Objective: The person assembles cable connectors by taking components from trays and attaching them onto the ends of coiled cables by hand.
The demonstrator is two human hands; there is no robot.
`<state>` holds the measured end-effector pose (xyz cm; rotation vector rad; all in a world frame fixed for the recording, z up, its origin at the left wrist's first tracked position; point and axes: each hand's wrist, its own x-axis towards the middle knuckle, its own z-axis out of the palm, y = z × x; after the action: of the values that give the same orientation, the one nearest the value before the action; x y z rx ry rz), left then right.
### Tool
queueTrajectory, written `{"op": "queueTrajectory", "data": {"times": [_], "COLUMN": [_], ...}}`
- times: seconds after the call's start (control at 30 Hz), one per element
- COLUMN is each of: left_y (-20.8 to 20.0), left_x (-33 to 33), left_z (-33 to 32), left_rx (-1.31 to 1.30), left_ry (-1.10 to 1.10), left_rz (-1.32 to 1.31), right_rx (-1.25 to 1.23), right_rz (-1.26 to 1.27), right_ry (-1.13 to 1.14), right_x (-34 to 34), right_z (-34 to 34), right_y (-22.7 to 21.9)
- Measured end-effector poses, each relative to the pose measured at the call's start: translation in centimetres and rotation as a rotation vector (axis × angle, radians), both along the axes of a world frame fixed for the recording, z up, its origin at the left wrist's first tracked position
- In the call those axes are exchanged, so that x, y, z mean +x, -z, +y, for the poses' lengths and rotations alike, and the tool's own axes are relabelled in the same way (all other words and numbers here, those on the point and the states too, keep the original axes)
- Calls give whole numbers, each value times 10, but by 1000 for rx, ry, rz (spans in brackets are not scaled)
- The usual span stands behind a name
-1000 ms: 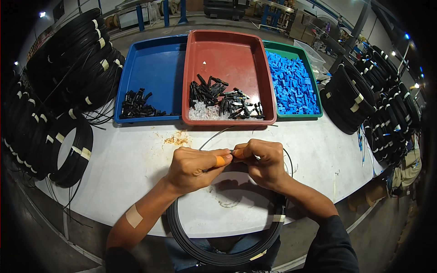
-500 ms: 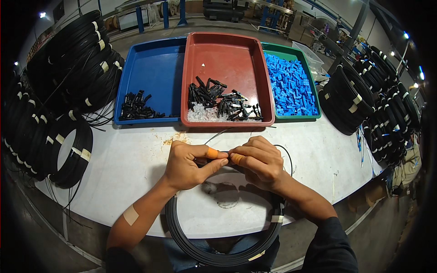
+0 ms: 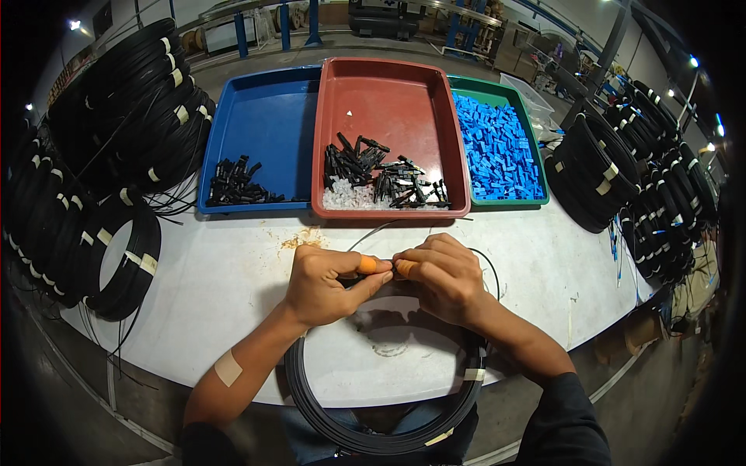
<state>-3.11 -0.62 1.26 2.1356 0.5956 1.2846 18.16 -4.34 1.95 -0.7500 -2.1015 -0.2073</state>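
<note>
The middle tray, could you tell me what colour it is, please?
Red; the middle tray shows best in the head view.

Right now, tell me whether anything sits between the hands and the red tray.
Nothing visible does. Left hand and right hand pinch a thin black cable over bare white table; only that cable's loose run crosses toward the red tray.

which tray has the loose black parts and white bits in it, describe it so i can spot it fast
Look at the white table, where three shallow trays sit side by side along its far edge. It is the middle one, the red tray, between a blue tray and a green tray heaped with blue pieces.
</note>
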Motion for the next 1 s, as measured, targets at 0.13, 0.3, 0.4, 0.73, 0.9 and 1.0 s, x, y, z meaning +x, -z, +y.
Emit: {"op": "queueTrajectory", "data": {"times": [0.13, 0.3, 0.4, 0.73, 0.9, 1.0], "left_y": [6, 6, 6, 7, 4, 2], "left_x": [2, 0, 3, -1, 4, 2], "left_z": [2, 4, 5, 4, 3, 2], "left_rx": [174, 326, 105, 311, 134, 89], "left_ry": [10, 75, -12, 54, -4, 14], "left_rz": [-5, 90, -28, 63, -21, -21], "right_rx": [-129, -768, -341, -845, -295, -64], "right_rz": [-9, 350, 199, 276, 131, -65], "right_ry": [12, -58, 11, 34, 39, 30], "right_x": [-1, 2, 0, 0, 1, -1], "right_z": [-3, 0, -3, -6, -5, -7], "right_y": [2, 9, 5, -12, 3, -3]}}
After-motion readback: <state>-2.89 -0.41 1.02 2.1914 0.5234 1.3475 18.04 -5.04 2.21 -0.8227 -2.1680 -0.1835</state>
